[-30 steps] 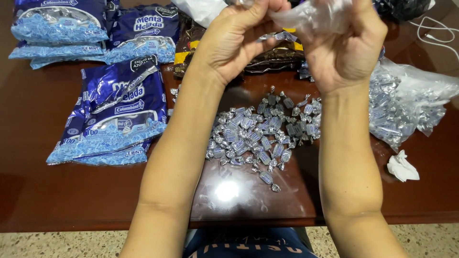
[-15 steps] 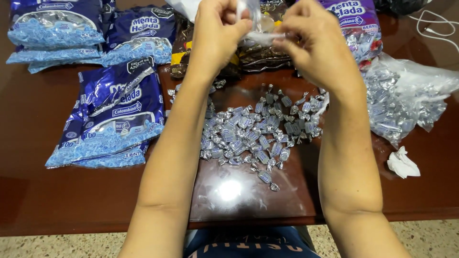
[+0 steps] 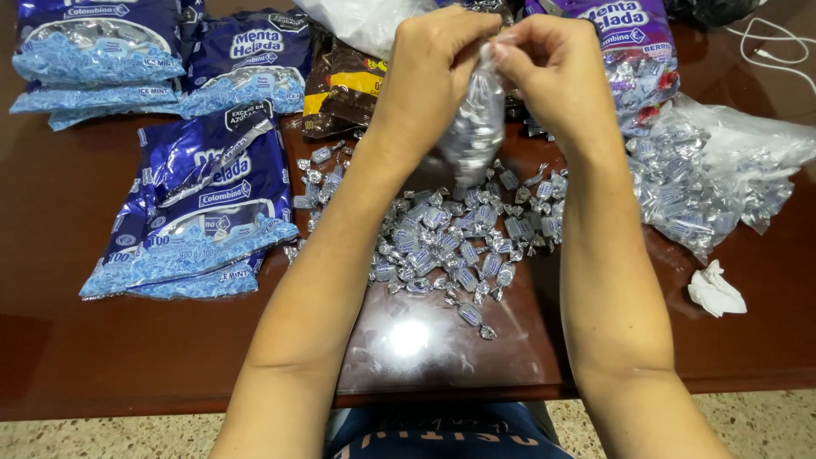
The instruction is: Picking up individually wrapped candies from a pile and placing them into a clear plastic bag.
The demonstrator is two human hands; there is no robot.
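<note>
Both hands are raised over the dark brown table [image 3: 127, 357]. My left hand [image 3: 429, 76] and my right hand [image 3: 552, 72] pinch the top of a small clear plastic bag [image 3: 474, 127] that hangs between them, filled with silver-wrapped candies. Below it lies a loose pile of silver and blue wrapped candies [image 3: 450, 238] spread on the table.
Several blue candy bags [image 3: 200, 212] lie at the left and back left. A brown bag [image 3: 344, 85] and a purple bag [image 3: 633, 51] sit at the back. A clear bag of wrapped candies [image 3: 714, 183] lies right, with a crumpled white paper [image 3: 716, 289] and a white cable [image 3: 769, 47].
My hands have drawn closer together and the small bag now hangs down between them, its top gathered in my fingers. The view has shifted slightly.
</note>
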